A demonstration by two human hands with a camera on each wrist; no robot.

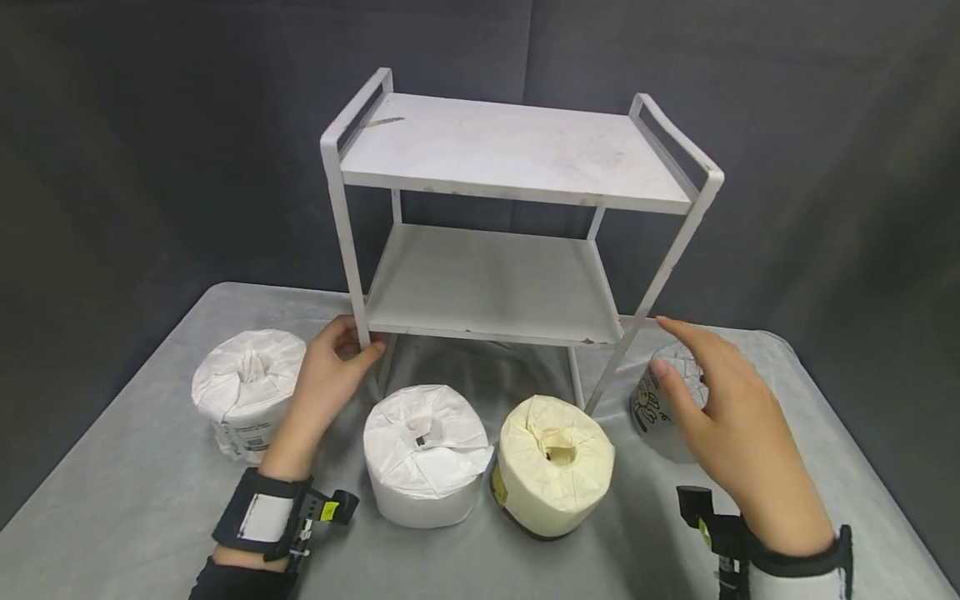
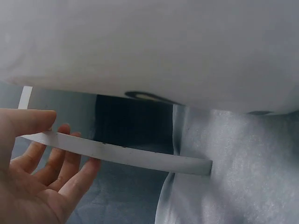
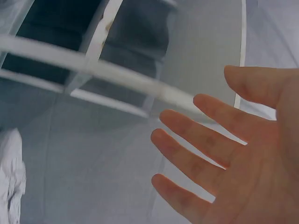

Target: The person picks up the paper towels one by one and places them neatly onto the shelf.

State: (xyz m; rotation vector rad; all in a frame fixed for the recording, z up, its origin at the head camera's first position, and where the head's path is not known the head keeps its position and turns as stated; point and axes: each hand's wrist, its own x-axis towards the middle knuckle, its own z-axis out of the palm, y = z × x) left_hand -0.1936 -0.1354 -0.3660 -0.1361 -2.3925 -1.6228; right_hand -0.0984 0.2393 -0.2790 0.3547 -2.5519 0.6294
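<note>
A white two-shelf rack [image 1: 517, 150] stands at the back of the table. My left hand [image 1: 330, 375] holds its front left leg [image 2: 140, 157] low down, below the lower shelf, with the thumb on one side and the fingers curled on the other. Beside the front right leg [image 1: 652, 292], my right hand [image 1: 735, 425] is spread with nothing in it. The right wrist view shows the fingers [image 3: 187, 154] apart, overlapping the rack's frame. Behind that hand is a paper-wrapped roll [image 1: 652, 412] with a dark drawing, partly hidden.
In front of the rack sit a white paper-wrapped roll [image 1: 427, 458] and a cream one [image 1: 558, 467], side by side. Another white wrapped roll [image 1: 251, 383] stands left of my left forearm. Grey cloth covers the table [image 1: 112, 500], and a dark curtain [image 1: 187, 150] hangs behind.
</note>
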